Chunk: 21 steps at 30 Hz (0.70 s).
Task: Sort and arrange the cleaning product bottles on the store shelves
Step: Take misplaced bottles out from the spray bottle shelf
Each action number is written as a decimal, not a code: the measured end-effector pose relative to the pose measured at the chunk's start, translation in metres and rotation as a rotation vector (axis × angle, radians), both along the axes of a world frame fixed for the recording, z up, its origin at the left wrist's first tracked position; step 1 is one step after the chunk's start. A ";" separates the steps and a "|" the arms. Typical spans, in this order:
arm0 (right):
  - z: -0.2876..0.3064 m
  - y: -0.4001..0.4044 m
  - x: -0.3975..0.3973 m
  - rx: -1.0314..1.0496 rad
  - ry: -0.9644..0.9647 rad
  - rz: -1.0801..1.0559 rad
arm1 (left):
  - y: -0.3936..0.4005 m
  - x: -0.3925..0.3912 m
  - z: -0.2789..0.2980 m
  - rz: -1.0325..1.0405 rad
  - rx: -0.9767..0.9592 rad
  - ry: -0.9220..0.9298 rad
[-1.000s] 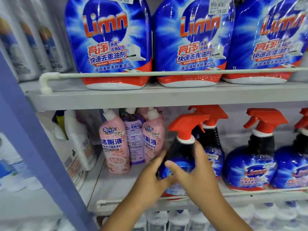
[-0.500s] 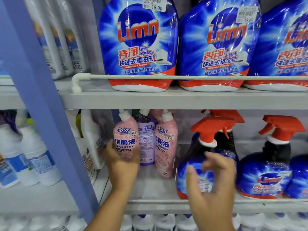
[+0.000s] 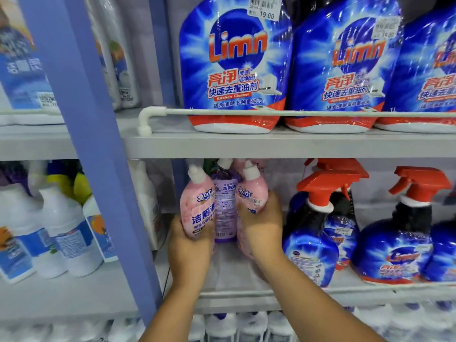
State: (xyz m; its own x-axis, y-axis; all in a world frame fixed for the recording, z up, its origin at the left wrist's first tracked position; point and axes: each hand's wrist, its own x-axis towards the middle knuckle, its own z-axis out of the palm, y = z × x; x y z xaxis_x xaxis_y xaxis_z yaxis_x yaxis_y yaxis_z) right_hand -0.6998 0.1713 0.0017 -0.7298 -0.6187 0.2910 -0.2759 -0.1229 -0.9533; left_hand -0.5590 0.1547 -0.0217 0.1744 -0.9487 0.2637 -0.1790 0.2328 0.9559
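At centre frame, on the lower shelf (image 3: 246, 280), three toilet-cleaner bottles stand clustered: a left pink bottle (image 3: 197, 208), a purple bottle (image 3: 225, 213) between and slightly behind, and a right pink bottle (image 3: 254, 191). The left hand (image 3: 188, 245) grips the left pink bottle at its lower body, fingers curled round it. The right hand (image 3: 262, 225) grips the right pink bottle from the right side, thumb across its label. Half a second earlier the right hand was open beside the blue spray bottle (image 3: 312, 245) at right; it now holds the pink bottle, and the spray bottle stands free.
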 end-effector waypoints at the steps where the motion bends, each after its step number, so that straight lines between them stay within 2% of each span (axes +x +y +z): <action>1: 0.005 0.006 0.009 0.005 0.022 -0.011 | 0.003 0.002 0.001 0.001 0.004 0.006; 4: 0.005 0.018 0.027 0.075 0.080 0.028 | 0.011 0.004 0.003 -0.012 0.030 0.059; 11: 0.033 0.060 0.043 -0.029 -0.005 -0.018 | 0.032 0.018 0.005 -0.122 0.009 0.109; 21: 0.084 0.159 0.075 -0.169 -0.037 -0.046 | 0.113 0.061 0.055 -0.474 -0.072 0.219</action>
State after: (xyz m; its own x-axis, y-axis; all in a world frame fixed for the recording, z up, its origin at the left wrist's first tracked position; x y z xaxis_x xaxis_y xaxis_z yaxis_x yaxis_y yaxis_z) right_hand -0.6250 0.3299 0.0858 -0.7685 -0.5289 0.3601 -0.2501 -0.2698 -0.9299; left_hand -0.4978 0.2676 0.0329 -0.2116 -0.9176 0.3365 0.1640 0.3061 0.9378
